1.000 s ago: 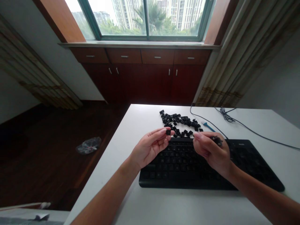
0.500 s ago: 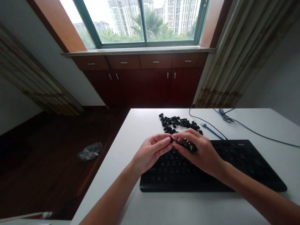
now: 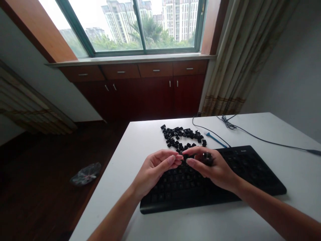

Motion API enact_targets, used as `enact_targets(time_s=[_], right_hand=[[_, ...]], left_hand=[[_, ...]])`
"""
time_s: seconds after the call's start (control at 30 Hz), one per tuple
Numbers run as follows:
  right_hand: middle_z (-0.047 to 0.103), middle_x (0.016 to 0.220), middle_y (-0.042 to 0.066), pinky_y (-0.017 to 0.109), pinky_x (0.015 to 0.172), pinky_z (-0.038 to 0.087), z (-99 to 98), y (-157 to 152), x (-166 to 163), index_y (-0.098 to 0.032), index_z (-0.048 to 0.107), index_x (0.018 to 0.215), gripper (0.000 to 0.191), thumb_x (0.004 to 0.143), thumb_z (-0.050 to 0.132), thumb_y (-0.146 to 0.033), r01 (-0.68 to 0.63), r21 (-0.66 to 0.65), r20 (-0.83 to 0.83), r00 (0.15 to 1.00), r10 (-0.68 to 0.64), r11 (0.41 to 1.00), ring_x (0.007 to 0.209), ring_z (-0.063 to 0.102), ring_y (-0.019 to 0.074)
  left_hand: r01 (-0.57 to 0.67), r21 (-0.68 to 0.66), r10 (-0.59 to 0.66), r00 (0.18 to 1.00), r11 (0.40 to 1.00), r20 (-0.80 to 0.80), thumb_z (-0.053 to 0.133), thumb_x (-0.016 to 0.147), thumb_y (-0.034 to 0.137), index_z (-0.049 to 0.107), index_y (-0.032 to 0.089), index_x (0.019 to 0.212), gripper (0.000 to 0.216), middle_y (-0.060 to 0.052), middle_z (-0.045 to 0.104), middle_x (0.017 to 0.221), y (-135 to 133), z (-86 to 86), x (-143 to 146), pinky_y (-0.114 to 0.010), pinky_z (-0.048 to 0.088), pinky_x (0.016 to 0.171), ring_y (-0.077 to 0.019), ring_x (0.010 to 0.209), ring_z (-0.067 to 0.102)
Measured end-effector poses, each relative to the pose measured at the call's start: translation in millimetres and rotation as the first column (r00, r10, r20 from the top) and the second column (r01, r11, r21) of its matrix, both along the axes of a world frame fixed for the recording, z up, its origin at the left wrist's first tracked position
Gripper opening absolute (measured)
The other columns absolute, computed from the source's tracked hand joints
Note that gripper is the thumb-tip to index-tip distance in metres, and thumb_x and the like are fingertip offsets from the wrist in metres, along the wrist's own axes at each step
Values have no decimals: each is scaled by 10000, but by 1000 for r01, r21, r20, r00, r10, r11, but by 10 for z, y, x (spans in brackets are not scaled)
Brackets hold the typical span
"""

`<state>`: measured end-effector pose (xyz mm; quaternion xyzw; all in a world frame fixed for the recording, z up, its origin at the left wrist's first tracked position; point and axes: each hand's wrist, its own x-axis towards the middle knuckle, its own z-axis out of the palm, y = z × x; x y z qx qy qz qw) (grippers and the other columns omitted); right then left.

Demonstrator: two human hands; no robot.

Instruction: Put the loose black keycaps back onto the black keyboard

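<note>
Over the upper left part of a black keyboard [image 3: 190, 194], my two hands meet at the fingertips. Between the thumb and index finger of my right hand [image 3: 213, 167] is a small black keycap [image 3: 185, 157]. A dark, shiny, rounded object [image 3: 207, 158] also sits in the curl of that hand; its kind is unclear. My left hand [image 3: 155, 169] is closed in a pinch just left of the keycap, and whatever its fingertips hold, if anything, is hidden. Beyond the hands, several loose black keycaps [image 3: 184, 133] lie scattered in a rough ring.
On the white table [image 3: 120, 174], a blue slender tool [image 3: 216, 139] lies behind the keyboard. A black cable [image 3: 263, 138] runs across the right side, partly bundled. A clear plastic bag [image 3: 86, 174] lies on the dark floor at left. Cabinets [image 3: 150, 97] stand beneath the window.
The view has shifted, so the table and keyboard appear farther left and turned. My fingertips have parted slightly; the keycap both hands touched now sits at my right fingertips.
</note>
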<state>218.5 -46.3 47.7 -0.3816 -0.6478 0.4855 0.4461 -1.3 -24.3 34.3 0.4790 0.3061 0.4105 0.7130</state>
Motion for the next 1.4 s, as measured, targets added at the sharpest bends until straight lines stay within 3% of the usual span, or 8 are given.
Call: enact_targets(time_s=[0.13,0.23,0.37,0.57,0.77,0.9,1.17,1.4], right_hand=[[675,840,15,177,376,265,-58,-13,100,-244,677,1142,299,880,693,-388,-145,-268,-332,942,50,953,426,345,22],[666,832,3,175,389,237,-60,-11,151,-252,697,1098,280,844,742,-363,-145,-287,-304,951,53,947,440,348,15],[516,619,-61,179,465,324,28,-53,210,-237,727,1021,248,790,802,-290,-1,-141,-14,1000,-1,990,509,399,49],[688,1009,32,226,628,468,115,-143,263,-236,715,1051,248,812,776,-263,82,146,173,979,-107,986,660,534,87],[623,799,-19,177,408,328,0,-158,167,-253,647,1211,311,919,656,-362,-40,-240,-113,994,13,970,470,428,39],[539,642,-57,158,384,268,-80,-184,73,-209,676,1112,255,911,671,-366,-78,-329,-218,976,5,941,431,371,24],[529,614,-43,174,406,338,-85,-283,96,-192,715,1078,310,859,721,-412,77,-303,27,997,-72,950,471,416,54],[468,559,-51,199,416,321,46,-279,127,-147,677,1236,507,861,693,-488,84,-434,100,994,-45,897,469,401,69]], left_hand=[[2,0,-2,1000,1000,4,684,904,273,727,154,1048,191,-106,750,1061,-6,17,-11,-278,552,891,-165,941,696],[-20,-18,21,1000,1000,5,692,899,260,723,150,1031,174,-88,754,1030,5,-10,-12,-262,545,883,-148,914,694],[-34,1,34,999,999,-9,703,891,252,724,154,1015,159,-70,751,1003,27,-36,-22,-244,541,865,-131,888,687],[46,154,-21,986,987,-165,700,889,227,717,164,1066,188,-73,733,1017,-48,-10,22,-229,537,842,-142,923,677],[3,407,51,991,913,-120,683,879,119,626,223,1234,374,-51,679,1022,-267,-28,224,-271,542,869,-143,941,650],[-107,473,149,988,874,-51,718,837,88,668,226,1161,356,-29,601,961,-317,-64,289,-255,550,801,-121,856,623],[-85,393,115,992,916,-55,751,815,113,678,157,1008,211,-53,627,975,-295,-55,280,-235,530,732,-109,795,606],[-46,220,71,992,974,-107,754,828,166,673,146,1016,206,-56,662,963,-291,-79,291,-240,545,782,-139,873,645]])
